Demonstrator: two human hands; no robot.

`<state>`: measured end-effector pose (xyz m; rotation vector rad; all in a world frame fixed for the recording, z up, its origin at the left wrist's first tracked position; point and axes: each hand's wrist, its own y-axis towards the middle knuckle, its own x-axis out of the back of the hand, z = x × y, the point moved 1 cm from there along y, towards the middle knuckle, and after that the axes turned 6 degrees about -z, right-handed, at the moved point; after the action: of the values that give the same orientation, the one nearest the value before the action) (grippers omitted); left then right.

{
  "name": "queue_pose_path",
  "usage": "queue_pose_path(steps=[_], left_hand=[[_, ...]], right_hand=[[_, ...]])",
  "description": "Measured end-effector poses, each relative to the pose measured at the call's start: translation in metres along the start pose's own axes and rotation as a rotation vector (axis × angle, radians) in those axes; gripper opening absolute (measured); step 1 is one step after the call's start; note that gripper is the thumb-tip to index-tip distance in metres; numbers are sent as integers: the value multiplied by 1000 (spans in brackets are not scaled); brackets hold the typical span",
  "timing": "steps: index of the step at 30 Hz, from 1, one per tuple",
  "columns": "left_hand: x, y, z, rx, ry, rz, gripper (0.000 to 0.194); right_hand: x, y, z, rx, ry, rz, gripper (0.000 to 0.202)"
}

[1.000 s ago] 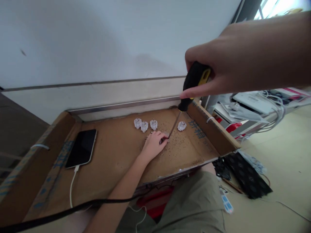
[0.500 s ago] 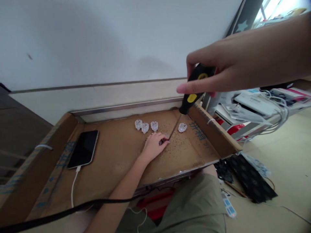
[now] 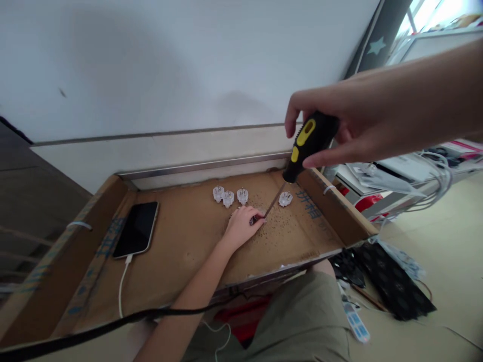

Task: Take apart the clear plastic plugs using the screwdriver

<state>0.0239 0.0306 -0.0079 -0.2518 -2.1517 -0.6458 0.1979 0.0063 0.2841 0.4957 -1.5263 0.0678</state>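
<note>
My right hand point(image 3: 339, 120) is closed loosely around the black and yellow handle of a screwdriver point(image 3: 311, 143), thumb along its side. The metal shaft slants down and left, its tip at the fingertips of my left hand point(image 3: 245, 223). Resting on the cardboard, my left hand has its thumb and forefinger pinched together around something small that the fingers mostly hide. Just beyond it lie clear plugs with metal prongs up: a left one point(image 3: 218, 193), one touching it point(image 3: 228, 198) and a third point(image 3: 242, 196). Another clear plug point(image 3: 286, 199) sits right of the shaft.
A shallow cardboard tray point(image 3: 181, 281) with raised sides surrounds the work. At its left lies a phone point(image 3: 136, 230) with a white cable point(image 3: 123, 289). Small dark marks dot the cardboard. A black cord point(image 3: 151, 312) crosses in front. Bagged items and cables crowd a shelf point(image 3: 400, 173) at right.
My right hand has shifted its grip: the fingers have loosened and the handle has turned, showing more yellow. The screwdriver tip stays by my left fingers. The whole view has shifted slightly.
</note>
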Motion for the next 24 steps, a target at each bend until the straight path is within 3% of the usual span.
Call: queue_pose_path(steps=[3, 5, 8, 11, 13, 18, 24], left_hand=[[1, -1, 1, 0, -15, 2, 11], [2, -1, 0, 5, -25, 1, 11], [3, -1, 0, 20, -27, 12, 11], [2, 0, 0, 19, -20, 17, 11], [1, 0, 2, 3, -22, 11, 10], [-1, -1, 6, -10, -46, 3, 10], [0, 1, 5, 16, -57, 12, 10]], right_hand=[[1, -9, 7, 19, -331, 47, 56], [2, -12, 9, 13, -387, -1, 65], [2, -8, 5, 104, -203, 100, 69], [2, 0, -4, 181, -56, 151, 49], [1, 6, -10, 125, -137, 113, 44], [-6, 14, -21, 30, -192, 66, 72], [-9, 11, -34, -129, 31, 279, 76]])
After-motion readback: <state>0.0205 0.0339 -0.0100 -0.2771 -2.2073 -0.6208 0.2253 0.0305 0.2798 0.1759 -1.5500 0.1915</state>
